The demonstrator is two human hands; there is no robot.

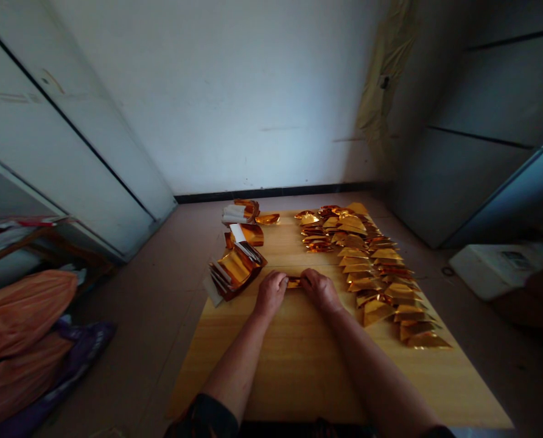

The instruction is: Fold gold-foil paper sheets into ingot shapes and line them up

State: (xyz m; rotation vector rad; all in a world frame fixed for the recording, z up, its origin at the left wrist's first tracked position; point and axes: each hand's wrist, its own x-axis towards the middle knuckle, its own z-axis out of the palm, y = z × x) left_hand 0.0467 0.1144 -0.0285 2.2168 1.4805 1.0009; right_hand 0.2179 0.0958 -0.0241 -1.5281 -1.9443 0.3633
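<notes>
Between my two hands lies a small strip of gold foil paper (pixel 294 282), low over the wooden table (pixel 294 365). My left hand (pixel 271 292) pinches its left end, and my right hand (pixel 321 289) grips the right end with fingers closed. Left of my hands sit loose stacks of gold foil sheets (pixel 237 267) with pale backs, some curled. To the right spread rows of folded gold foil pieces (pixel 356 255), overlapping one another. One single folded gold piece (pixel 268 219) rests near the far edge.
A white wall (pixel 253 109) stands beyond the table. Pale cabinets (pixel 70 134) rise on the left, and a grey cabinet (pixel 476 134) on the right. Orange cloth (pixel 25 316) lies at the far left. A white box (pixel 486 271) sits on the floor at right.
</notes>
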